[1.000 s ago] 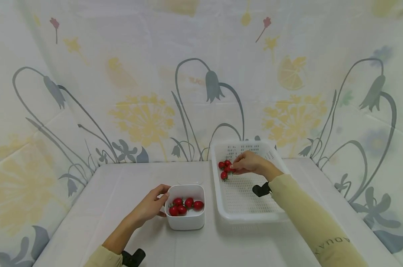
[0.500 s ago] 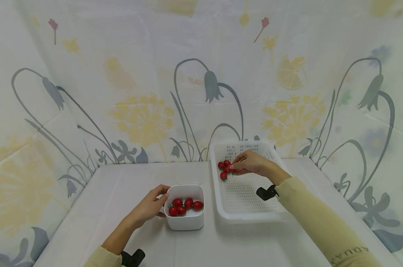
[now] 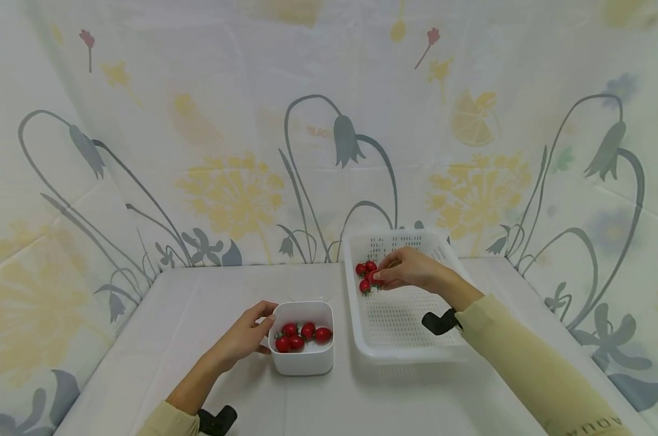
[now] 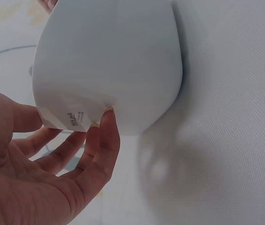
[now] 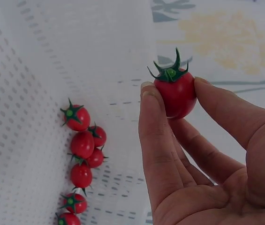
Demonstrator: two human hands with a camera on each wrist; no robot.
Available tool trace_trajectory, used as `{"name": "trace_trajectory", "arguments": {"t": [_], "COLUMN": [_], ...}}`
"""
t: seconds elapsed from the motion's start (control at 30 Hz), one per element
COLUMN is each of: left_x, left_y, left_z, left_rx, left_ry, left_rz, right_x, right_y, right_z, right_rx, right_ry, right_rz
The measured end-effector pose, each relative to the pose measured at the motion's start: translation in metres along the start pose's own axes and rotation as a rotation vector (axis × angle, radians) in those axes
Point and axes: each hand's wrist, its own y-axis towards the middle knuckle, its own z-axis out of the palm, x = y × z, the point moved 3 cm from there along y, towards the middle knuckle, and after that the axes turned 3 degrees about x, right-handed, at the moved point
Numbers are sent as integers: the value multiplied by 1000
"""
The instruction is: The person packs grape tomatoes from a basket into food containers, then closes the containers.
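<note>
My right hand [image 3: 413, 270] pinches one cherry tomato [image 5: 175, 93] between thumb and fingertips, its green stem facing up in the right wrist view. Beneath and beside it, several tomatoes [image 5: 82, 144] lie along one side of the white perforated basket [image 3: 411, 357]. The left hand [image 3: 240, 339] holds the near-left side of a small white container [image 3: 303, 364], thumb at the rim and fingers against the wall [image 4: 109, 61]. Several red tomatoes [image 3: 296, 343] lie inside that container.
The basket stands to the right of the container on a white-covered table [image 3: 198, 303]. A patterned curtain [image 3: 242, 121] rises behind and at both sides. A black wrist device [image 3: 440, 321] hangs over the basket by the right wrist.
The right hand has lifted slightly with a tomato pinched in it, and its forearm has shifted a little to the right. The left hand and the container have not visibly moved.
</note>
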Motion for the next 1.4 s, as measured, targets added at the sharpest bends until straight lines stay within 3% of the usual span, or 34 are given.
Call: {"name": "trace_trajectory", "arguments": {"t": [0.67, 1.4], "left_x": [-3, -1], "left_y": [0, -1], "left_z": [0, 0], "left_rx": [-14, -6], "left_ry": [3, 3], "left_rz": [-20, -12], "right_x": [15, 31], "right_y": [-16, -25], "right_z": [15, 59], "right_rx": [-11, 45], "right_ry": [-28, -17], "right_rz": [-44, -130]}}
